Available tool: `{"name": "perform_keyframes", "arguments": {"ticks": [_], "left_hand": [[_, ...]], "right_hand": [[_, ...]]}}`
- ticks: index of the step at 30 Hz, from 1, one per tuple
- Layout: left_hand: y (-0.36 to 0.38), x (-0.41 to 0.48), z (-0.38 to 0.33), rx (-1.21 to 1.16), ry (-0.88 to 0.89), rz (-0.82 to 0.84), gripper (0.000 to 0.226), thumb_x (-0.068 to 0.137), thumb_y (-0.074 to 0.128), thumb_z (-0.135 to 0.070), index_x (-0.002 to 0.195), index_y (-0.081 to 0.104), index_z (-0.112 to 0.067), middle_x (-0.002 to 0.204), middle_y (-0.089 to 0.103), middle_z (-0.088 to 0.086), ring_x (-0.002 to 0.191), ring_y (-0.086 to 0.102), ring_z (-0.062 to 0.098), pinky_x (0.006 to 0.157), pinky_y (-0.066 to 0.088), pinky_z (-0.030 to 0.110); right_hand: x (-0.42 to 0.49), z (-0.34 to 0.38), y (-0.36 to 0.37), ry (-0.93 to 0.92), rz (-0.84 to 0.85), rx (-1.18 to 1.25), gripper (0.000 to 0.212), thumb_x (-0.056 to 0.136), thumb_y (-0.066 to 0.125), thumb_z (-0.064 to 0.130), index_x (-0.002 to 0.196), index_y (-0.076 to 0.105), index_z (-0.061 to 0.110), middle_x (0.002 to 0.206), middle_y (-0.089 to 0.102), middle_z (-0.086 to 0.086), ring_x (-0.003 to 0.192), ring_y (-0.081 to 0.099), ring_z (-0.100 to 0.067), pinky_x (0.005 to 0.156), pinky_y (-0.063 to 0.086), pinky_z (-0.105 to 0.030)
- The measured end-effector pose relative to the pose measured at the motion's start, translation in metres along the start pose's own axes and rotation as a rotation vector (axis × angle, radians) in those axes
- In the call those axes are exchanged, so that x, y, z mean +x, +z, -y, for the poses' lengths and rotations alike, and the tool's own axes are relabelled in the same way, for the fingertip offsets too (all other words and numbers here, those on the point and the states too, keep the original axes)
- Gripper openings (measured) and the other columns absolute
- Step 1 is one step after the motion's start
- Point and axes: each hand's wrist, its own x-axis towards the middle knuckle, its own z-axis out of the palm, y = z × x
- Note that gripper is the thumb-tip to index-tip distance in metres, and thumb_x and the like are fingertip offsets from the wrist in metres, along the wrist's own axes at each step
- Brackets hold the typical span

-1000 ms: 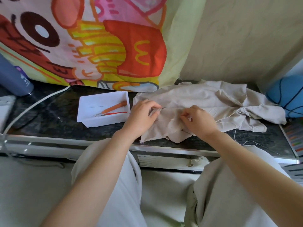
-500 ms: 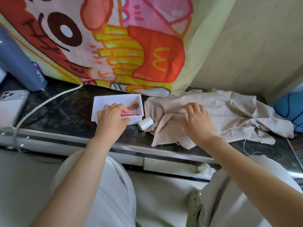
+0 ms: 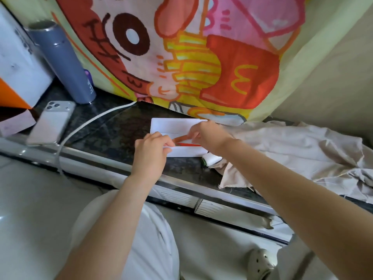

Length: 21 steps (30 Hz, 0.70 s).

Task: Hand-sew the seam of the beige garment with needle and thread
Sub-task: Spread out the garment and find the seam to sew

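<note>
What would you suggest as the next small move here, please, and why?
Probably lift the orange-handled tool out with the right hand: its fingers reach the tool's end, the left hand grips the white tray, and the beige garment lies aside, untouched.

- I see the right hand (image 3: 210, 136) off the beige garment (image 3: 292, 150) now, across at the white tray (image 3: 171, 124), fingertips at the orange-handled tool (image 3: 180, 139).
- The left hand (image 3: 151, 150) has slid to the tray's near rim, fingers curled on it.
- My view has swung left.
</note>
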Motion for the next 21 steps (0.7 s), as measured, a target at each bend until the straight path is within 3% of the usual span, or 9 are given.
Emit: {"name": "perform_keyframes", "arguments": {"ticks": [3, 5, 8, 10, 14, 17, 21], "left_hand": [[0.000, 0.002, 0.002, -0.025, -0.007, 0.004, 0.010, 0.089, 0.062, -0.013, 0.094, 0.069, -0.019, 0.098, 0.062, -0.004, 0.095, 0.051, 0.018, 0.077, 0.022, 0.025], [0.000, 0.003, 0.002, -0.040, -0.011, 0.001, 0.010, 0.089, 0.062, -0.014, 0.094, 0.069, -0.019, 0.098, 0.063, -0.004, 0.096, 0.051, 0.018, 0.077, 0.022, 0.025], [0.002, 0.003, 0.004, -0.057, -0.018, -0.003, 0.010, 0.089, 0.062, -0.014, 0.094, 0.070, -0.020, 0.099, 0.063, -0.003, 0.096, 0.051, 0.016, 0.078, 0.022, 0.024], [0.001, 0.003, 0.005, -0.063, -0.022, -0.003, 0.010, 0.089, 0.063, -0.016, 0.095, 0.070, -0.020, 0.100, 0.064, -0.003, 0.095, 0.051, 0.015, 0.079, 0.024, 0.023], [0.000, 0.004, 0.007, -0.092, -0.018, -0.016, 0.009, 0.088, 0.065, -0.015, 0.093, 0.071, -0.019, 0.098, 0.065, -0.003, 0.094, 0.052, 0.016, 0.079, 0.028, 0.024], [0.000, 0.004, 0.007, -0.099, -0.028, -0.013, 0.009, 0.088, 0.065, -0.015, 0.092, 0.070, -0.020, 0.098, 0.064, -0.004, 0.096, 0.052, 0.018, 0.077, 0.023, 0.025], [0.002, 0.005, 0.006, -0.087, -0.039, -0.023, 0.010, 0.089, 0.063, -0.016, 0.093, 0.070, -0.022, 0.097, 0.063, -0.005, 0.097, 0.051, 0.018, 0.077, 0.020, 0.026]], "right_hand": [[0.021, 0.015, 0.004, 0.023, 0.152, -0.072, 0.028, 0.097, 0.049, 0.025, 0.111, 0.068, 0.010, 0.111, 0.065, -0.008, 0.096, 0.055, -0.024, 0.077, 0.044, -0.028], [0.031, 0.019, 0.005, 0.064, 0.213, -0.094, 0.033, 0.097, 0.047, 0.031, 0.107, 0.068, 0.008, 0.110, 0.066, -0.008, 0.098, 0.057, -0.025, 0.069, 0.041, -0.024], [0.038, 0.017, 0.004, 0.074, 0.251, -0.152, 0.029, 0.096, 0.047, 0.024, 0.108, 0.068, 0.008, 0.113, 0.066, -0.006, 0.106, 0.058, -0.023, 0.089, 0.046, -0.029], [0.038, 0.017, 0.004, 0.069, 0.269, -0.165, 0.028, 0.096, 0.046, 0.019, 0.108, 0.068, 0.006, 0.112, 0.065, -0.008, 0.105, 0.059, -0.024, 0.093, 0.047, -0.031], [0.037, 0.013, 0.004, 0.020, 0.246, -0.215, 0.032, 0.095, 0.047, 0.025, 0.108, 0.067, 0.004, 0.109, 0.067, -0.010, 0.102, 0.061, -0.025, 0.092, 0.049, -0.035], [0.036, 0.007, 0.005, -0.011, 0.183, -0.251, 0.032, 0.093, 0.053, 0.029, 0.111, 0.063, 0.005, 0.107, 0.066, -0.009, 0.098, 0.061, -0.024, 0.081, 0.049, -0.029], [0.031, -0.001, 0.005, -0.022, 0.068, -0.111, 0.034, 0.090, 0.058, 0.021, 0.120, 0.054, 0.006, 0.112, 0.061, -0.010, 0.104, 0.057, -0.028, 0.077, 0.042, -0.029]]}}
